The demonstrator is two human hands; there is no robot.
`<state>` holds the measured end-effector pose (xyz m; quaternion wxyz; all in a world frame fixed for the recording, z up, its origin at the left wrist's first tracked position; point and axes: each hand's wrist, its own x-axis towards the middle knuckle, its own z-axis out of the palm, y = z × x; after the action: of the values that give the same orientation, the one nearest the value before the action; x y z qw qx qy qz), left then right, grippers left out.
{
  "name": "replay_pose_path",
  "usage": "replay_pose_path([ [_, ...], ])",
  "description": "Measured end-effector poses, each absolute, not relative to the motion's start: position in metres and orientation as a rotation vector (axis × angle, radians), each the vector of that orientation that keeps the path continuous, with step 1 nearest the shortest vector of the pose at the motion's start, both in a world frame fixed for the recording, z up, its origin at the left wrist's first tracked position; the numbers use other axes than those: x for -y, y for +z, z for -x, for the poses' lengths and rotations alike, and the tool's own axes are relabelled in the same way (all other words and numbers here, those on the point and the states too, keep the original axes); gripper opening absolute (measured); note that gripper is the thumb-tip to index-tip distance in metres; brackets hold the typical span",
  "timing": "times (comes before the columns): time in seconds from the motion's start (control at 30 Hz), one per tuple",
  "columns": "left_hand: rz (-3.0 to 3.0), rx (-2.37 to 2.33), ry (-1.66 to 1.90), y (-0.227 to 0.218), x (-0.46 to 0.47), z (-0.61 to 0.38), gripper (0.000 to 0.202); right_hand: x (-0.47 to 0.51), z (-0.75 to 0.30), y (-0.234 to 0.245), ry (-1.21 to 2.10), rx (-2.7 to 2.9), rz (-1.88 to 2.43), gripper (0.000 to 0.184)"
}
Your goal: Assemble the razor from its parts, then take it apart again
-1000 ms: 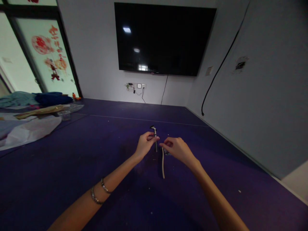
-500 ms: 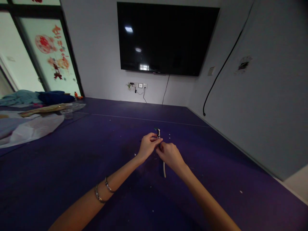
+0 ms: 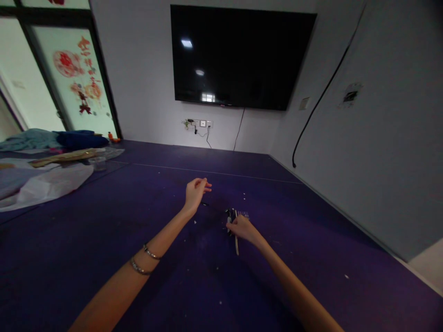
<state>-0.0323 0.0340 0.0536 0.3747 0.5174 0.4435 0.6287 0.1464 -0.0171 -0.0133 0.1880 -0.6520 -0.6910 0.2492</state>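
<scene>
My right hand is low over the purple floor, its thumb and fingers closed around a small dark, shiny tool-like object whose exact kind I cannot make out. A pale strip runs down below the fingers. Just beyond the knuckles is a small clear, patterned piece. My left hand is raised to the left, apart from the right one, thumb and index finger pinched together and other fingers loosely bent. Whatever it may pinch is too small to see. Beneath it lies a short black piece.
Small white scraps dot the purple floor. Fabric, a white sheet and a clear cup lie at the left. A television hangs ahead above sockets. A black cable dangles along the right wall.
My hands have parted: the left moved up and left off the dark object. My right hand lowered slightly, still holding it, now tilted closer to the floor.
</scene>
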Motion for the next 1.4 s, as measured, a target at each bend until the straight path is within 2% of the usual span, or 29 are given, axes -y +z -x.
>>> replay_pose_path([
  [0.47, -1.386, -1.201, 1.555, 0.047, -0.039, 0.034, 0.018, 0.020, -0.145, -0.016, 0.608, 2.040, 1.813, 0.029],
  [0.6, -1.608, -1.329, 1.421, 0.034, -0.051, 0.041, 0.018, 0.020, -0.148, -0.008, 0.552, 2.019, 1.822, 0.031],
  [0.7, -1.908, -1.602, 1.216, 0.018, -0.061, 0.050, 0.008, 0.020, -0.157, 0.004, 0.516, 1.963, 1.820, 0.030],
  [0.87, -2.323, -1.862, 0.856, -0.010, -0.066, 0.062, 0.028, 0.016, -0.178, 0.021, 0.481, 1.894, 1.760, 0.032],
  [1.0, -2.583, -1.858, 0.646, -0.026, -0.067, 0.068, 0.031, 0.014, -0.192, 0.030, 0.483, 1.824, 1.736, 0.029],
  [1.4, -2.684, -1.681, 0.663, -0.038, -0.077, 0.078, 0.026, 0.013, -0.204, 0.039, 0.462, 1.774, 1.685, 0.028],
])
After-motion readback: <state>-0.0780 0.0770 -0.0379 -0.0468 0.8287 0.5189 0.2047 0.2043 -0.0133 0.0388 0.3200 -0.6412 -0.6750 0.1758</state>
